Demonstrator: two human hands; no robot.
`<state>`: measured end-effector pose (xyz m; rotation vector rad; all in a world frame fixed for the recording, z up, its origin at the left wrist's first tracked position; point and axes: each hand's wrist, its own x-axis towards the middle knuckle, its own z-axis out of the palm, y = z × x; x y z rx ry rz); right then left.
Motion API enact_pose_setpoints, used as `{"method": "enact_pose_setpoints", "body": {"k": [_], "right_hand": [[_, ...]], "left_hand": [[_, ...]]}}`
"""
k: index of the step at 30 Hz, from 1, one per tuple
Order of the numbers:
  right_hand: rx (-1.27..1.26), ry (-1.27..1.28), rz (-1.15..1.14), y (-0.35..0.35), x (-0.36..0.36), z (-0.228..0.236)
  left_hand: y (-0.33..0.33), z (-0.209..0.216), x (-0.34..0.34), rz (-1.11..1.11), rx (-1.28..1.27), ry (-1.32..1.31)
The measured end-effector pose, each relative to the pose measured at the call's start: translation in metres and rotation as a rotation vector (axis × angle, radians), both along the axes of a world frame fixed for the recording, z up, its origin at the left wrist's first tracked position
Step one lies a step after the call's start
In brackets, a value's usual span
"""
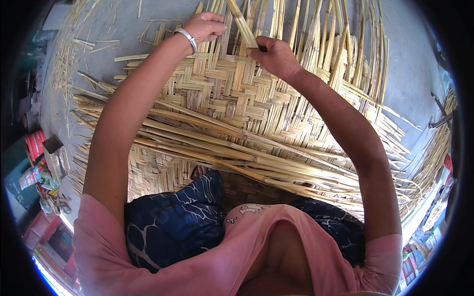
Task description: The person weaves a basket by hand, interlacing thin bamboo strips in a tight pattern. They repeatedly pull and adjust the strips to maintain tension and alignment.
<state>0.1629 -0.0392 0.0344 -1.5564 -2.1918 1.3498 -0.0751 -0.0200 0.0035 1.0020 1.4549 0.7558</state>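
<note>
A mat woven from flat, pale yellow split reed strips (222, 93) spreads in front of me, its far edge ending in loose upright strips. My right hand (276, 58) pinches a wider reed strip (241, 23) between thumb and fingers at the far edge of the weave. That strip slants up and to the left, out of the picture. Just left of it is my left hand (205, 28), wearing a silver bangle (188, 39). Its fingers are loosely bent and apart, close to the upright strips, with nothing visible in them.
A bundle of loose long reeds (212, 138) lies across the mat nearer to me. More unwoven strips (340, 44) fan out at the far right. Reed scraps (96, 45) litter the grey floor (133, 29) at left. Packets and bags (42, 177) stand at the left rim.
</note>
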Motion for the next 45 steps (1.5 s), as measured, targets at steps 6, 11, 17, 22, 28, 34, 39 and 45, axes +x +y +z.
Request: {"method": "enact_pose_setpoints", "body": {"k": [6,11,17,22,28,34,39,45], "right_hand": [[-0.048,0.051,-0.043,0.002,-0.003,-0.007],[-0.075,0.069,-0.071,0.003,-0.002,-0.009],[-0.044,0.093,-0.114,0.002,-0.003,-0.010],[-0.078,0.115,-0.124,0.004,-0.002,-0.013],[-0.063,0.095,-0.153,0.006,-0.004,-0.019],[-0.131,0.177,-0.227,0.005,-0.004,-0.020],[-0.201,0.161,-0.258,0.009,-0.007,-0.020],[0.046,-0.110,0.037,0.014,-0.015,-0.021]], "left_hand": [[0.004,0.023,0.003,-0.152,-0.105,-0.078],[0.007,0.020,0.015,-0.157,-0.238,-0.005],[0.011,0.001,0.019,-0.297,-0.315,-0.044],[0.010,-0.005,0.015,-0.303,-0.301,-0.113],[-0.002,-0.008,0.015,-0.191,-0.206,-0.039],[-0.005,-0.030,0.019,-0.204,-0.006,0.286],[-0.008,-0.033,0.016,-0.122,0.010,0.144],[-0.017,-0.012,0.006,-0.150,-0.098,-0.239]]}}
